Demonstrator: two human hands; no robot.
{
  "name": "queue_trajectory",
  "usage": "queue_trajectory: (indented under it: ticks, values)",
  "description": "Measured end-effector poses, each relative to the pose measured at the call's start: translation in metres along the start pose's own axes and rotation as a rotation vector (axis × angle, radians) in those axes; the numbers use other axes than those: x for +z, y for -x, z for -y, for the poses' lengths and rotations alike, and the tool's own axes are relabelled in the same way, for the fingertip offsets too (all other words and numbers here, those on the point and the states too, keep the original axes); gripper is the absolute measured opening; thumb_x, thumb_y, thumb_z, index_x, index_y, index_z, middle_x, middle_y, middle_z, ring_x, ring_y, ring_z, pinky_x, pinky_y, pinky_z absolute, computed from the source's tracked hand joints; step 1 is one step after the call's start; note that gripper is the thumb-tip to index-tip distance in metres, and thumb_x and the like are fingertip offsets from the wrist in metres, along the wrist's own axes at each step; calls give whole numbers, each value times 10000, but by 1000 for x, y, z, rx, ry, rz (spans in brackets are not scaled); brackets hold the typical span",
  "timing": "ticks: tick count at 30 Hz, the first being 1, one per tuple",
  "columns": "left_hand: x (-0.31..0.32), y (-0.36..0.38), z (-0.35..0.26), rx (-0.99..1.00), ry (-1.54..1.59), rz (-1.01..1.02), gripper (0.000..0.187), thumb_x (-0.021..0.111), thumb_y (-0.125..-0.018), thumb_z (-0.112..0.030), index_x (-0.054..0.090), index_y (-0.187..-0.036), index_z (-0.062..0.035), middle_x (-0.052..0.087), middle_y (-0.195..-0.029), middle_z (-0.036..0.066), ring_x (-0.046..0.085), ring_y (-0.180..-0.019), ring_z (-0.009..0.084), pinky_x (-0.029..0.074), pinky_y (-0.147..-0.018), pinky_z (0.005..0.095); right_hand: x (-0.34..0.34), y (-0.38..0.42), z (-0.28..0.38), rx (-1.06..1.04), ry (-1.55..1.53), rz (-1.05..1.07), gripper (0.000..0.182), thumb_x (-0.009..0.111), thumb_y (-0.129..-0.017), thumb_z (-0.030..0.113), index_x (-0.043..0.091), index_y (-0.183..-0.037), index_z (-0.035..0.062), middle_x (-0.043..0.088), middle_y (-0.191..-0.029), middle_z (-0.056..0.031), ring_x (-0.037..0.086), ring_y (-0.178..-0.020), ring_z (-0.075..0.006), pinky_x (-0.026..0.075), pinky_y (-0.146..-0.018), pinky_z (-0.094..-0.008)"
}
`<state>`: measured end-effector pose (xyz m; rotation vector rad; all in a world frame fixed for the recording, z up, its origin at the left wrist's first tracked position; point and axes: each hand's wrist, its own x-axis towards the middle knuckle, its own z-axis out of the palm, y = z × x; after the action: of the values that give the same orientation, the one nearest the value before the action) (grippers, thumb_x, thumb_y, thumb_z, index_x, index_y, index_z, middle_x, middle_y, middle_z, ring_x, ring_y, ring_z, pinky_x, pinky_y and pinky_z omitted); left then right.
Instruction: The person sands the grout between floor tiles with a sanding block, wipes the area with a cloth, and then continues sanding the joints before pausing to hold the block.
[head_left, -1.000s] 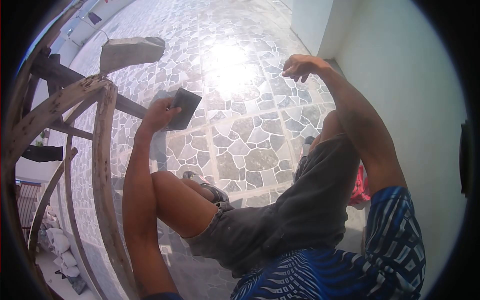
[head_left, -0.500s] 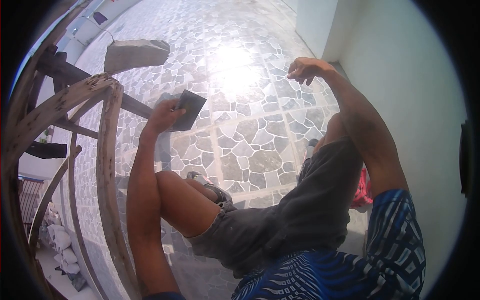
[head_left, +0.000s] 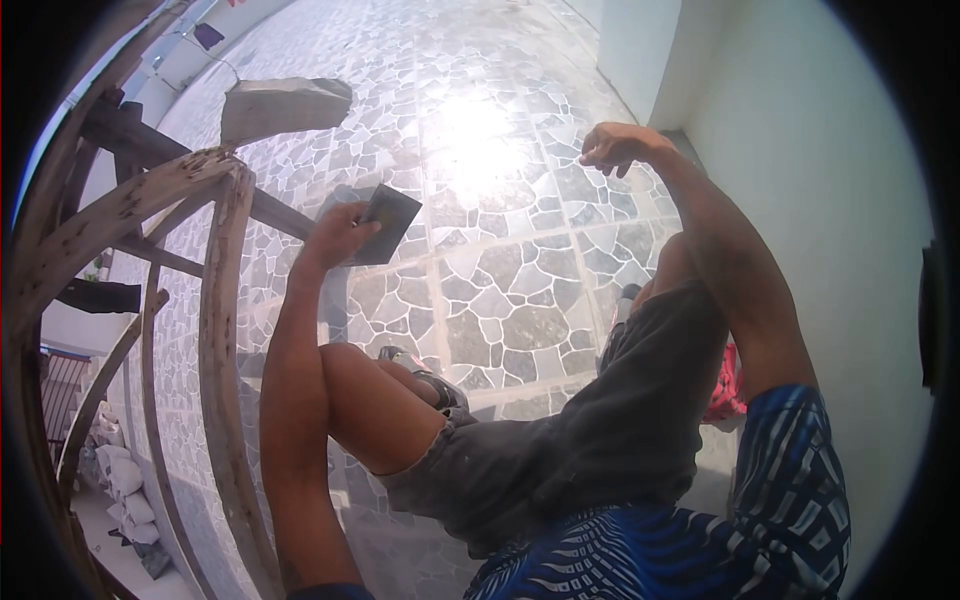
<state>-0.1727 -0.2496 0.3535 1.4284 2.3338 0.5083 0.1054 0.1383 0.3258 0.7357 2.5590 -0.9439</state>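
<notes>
With your left hand point(head_left: 338, 237) pinching the dark flat object point(head_left: 396, 224), perhaps a booklet, at 10 o'clock, a firm thumb steadies it, while your empty right hand point(head_left: 617, 147) hangs loosely spread at 1 o'clock.

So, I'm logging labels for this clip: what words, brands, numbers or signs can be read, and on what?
None can be read.
Dark flat object in the left hand: no legible lettering.
Red item near the right thigh: markings too small to read.
</notes>
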Motion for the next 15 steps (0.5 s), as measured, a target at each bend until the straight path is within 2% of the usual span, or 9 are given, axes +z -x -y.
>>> queue_trajectory:
  ticks: [3,6,9,12,15]
  values:
    - [1,2,-2,16,-12,-34,293,669,-887,-164,708,-1140,-23,720,-894,116,665,-831,194,507,-788,360,-1,1,0,-3,-2,5,449,603,-948,323,642,-1249,-7,690,-1002,-159,702,-955,-268,624,-781,-376]
    - [0,5,-8,4,-16,-50,291,667,-887,-160,709,-1141,-23,721,-901,115,660,-825,192,506,-788,359,-1,3,2,-1,0,7,456,602,-946,326,639,-1253,-9,690,-1014,-163,702,-961,-273,622,-786,-376]
    - [-1,4,-6,22,3,-28,333,687,-882,-245,682,-1090,15,698,-970,189,669,-899,296,508,-806,415,-1,4,3,2,4,11,459,600,-947,326,635,-1254,-13,690,-1021,-169,701,-972,-277,621,-791,-377]
    - [-2,4,-7,-4,27,-10,327,693,-881,-246,682,-1077,15,699,-955,189,674,-884,290,510,-794,411,0,5,3,3,2,9,455,599,-948,323,636,-1250,-15,690,-1024,-170,700,-978,-278,622,-791,-378]
    - [-1,5,-8,-16,2,-26,304,661,-895,-164,702,-1163,-27,721,-913,122,668,-832,198,512,-793,366,1,4,2,5,-7,1,451,598,-949,323,639,-1245,-15,691,-1020,-166,699,-973,-274,622,-788,-379]
